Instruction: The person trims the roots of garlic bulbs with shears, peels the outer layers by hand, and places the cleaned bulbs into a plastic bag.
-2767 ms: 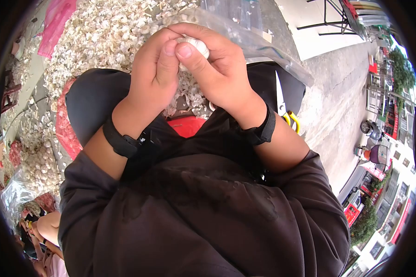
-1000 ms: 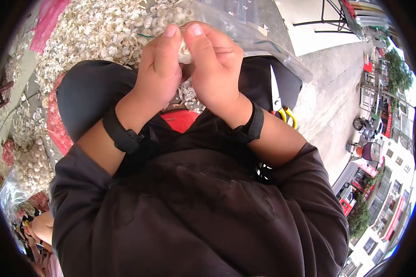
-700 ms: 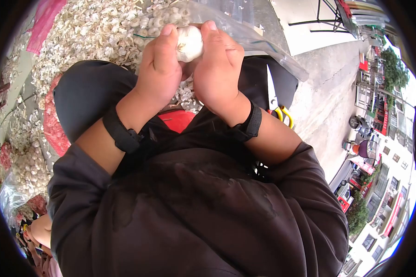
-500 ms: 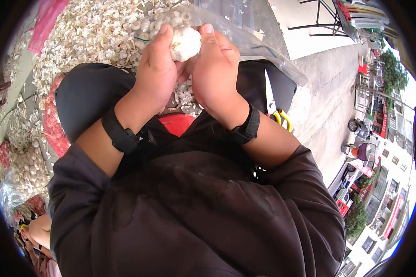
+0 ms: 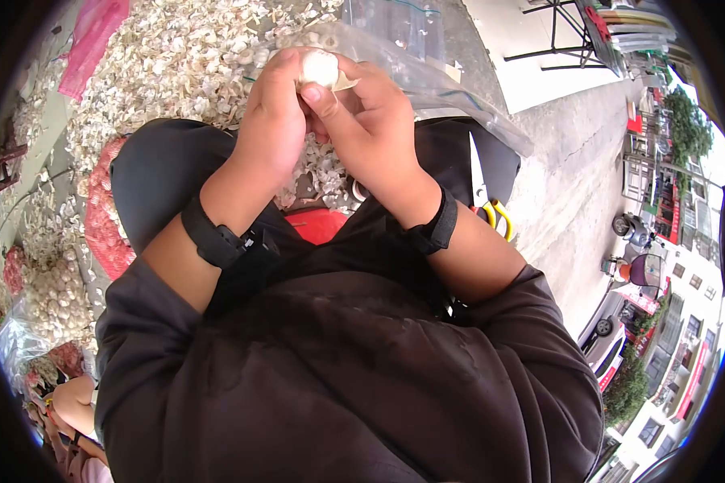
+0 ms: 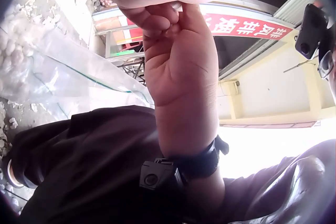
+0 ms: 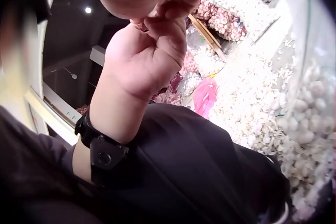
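Observation:
In the head view both hands are raised over the lap and hold one white garlic bulb (image 5: 320, 67). My left hand (image 5: 284, 80) curls round the bulb's left side. My right hand (image 5: 337, 95) grips it from the right, its thumb pressed against the bulb, and a flake of papery skin (image 5: 347, 80) sticks out beside it. The left wrist view shows the right hand (image 6: 176, 45) from below with its black wrist strap; the right wrist view shows the left hand (image 7: 147, 50) likewise. The bulb is hidden in both wrist views.
A wide pile of garlic skins (image 5: 177, 56) covers the ground ahead. A clear plastic bag (image 5: 427, 68) with peeled cloves lies at the right knee, and yellow-handled scissors (image 5: 485, 189) beside it. A red mesh sack (image 5: 105, 217) and whole bulbs (image 5: 56, 290) lie left. A street runs along the right.
The bulb has been turned between the hands. The right thumb has shifted from the bulb's far side to its near face, and a flake of skin now sticks out.

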Tool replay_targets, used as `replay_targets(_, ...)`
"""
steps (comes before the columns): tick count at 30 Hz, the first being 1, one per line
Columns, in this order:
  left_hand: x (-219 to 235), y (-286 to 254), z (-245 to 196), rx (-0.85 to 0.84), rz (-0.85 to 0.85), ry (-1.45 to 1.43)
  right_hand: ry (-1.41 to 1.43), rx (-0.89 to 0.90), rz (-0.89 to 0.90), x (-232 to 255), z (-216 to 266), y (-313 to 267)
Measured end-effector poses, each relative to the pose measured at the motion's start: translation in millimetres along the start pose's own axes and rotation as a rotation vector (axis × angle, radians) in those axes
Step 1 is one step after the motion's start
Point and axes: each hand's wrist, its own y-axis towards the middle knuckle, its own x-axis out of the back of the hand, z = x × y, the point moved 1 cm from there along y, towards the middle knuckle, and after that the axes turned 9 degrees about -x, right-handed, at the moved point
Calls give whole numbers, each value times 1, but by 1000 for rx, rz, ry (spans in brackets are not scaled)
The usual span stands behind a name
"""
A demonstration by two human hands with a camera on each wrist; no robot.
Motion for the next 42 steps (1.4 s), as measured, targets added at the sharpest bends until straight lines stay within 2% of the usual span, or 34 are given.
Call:
replay_targets(2,10,0,-1,-33,151,69,-61,50,3,1,6,-1)
replay_targets(6,11,-1,-9,31,119,90,-101,98,39,5,5,-1)
replay_targets(9,9,0,-11,58,100,-37,114,-91,-27,0,2,-5)
replay_targets(12,15,4,-8,69,128,-122,129,-140,-32,3,8,-1)
replay_targets(15,19,7,-7,71,113,-139,-101,50,-28,8,8,-1)
replay_targets(18,18,5,-11,88,96,-137,-196,178,-15,16,11,-1)
replay_targets(21,17,4,-16,146,107,-207,-430,267,-131,20,25,-5)
replay_targets(24,19,5,-17,168,161,-320,-504,304,-51,29,39,-2)
replay_targets(27,17,5,-10,140,169,-250,-427,145,201,37,54,-7)
replay_targets(30,23,6,-5,139,221,-165,-529,86,256,39,66,-15)
replay_targets(33,22,1,-10,148,214,-78,-688,221,123,40,76,-21)
replay_targets(36,15,-5,-13,87,226,39,-687,159,188,43,79,-21)
replay_targets(38,14,-6,-11,46,255,39,-678,26,232,43,81,-21)
replay_targets(41,13,-6,-15,11,208,3,-632,-173,290,39,80,-19)
replay_targets(42,14,-7,-16,45,250,-25,-612,-242,307,38,79,-18)
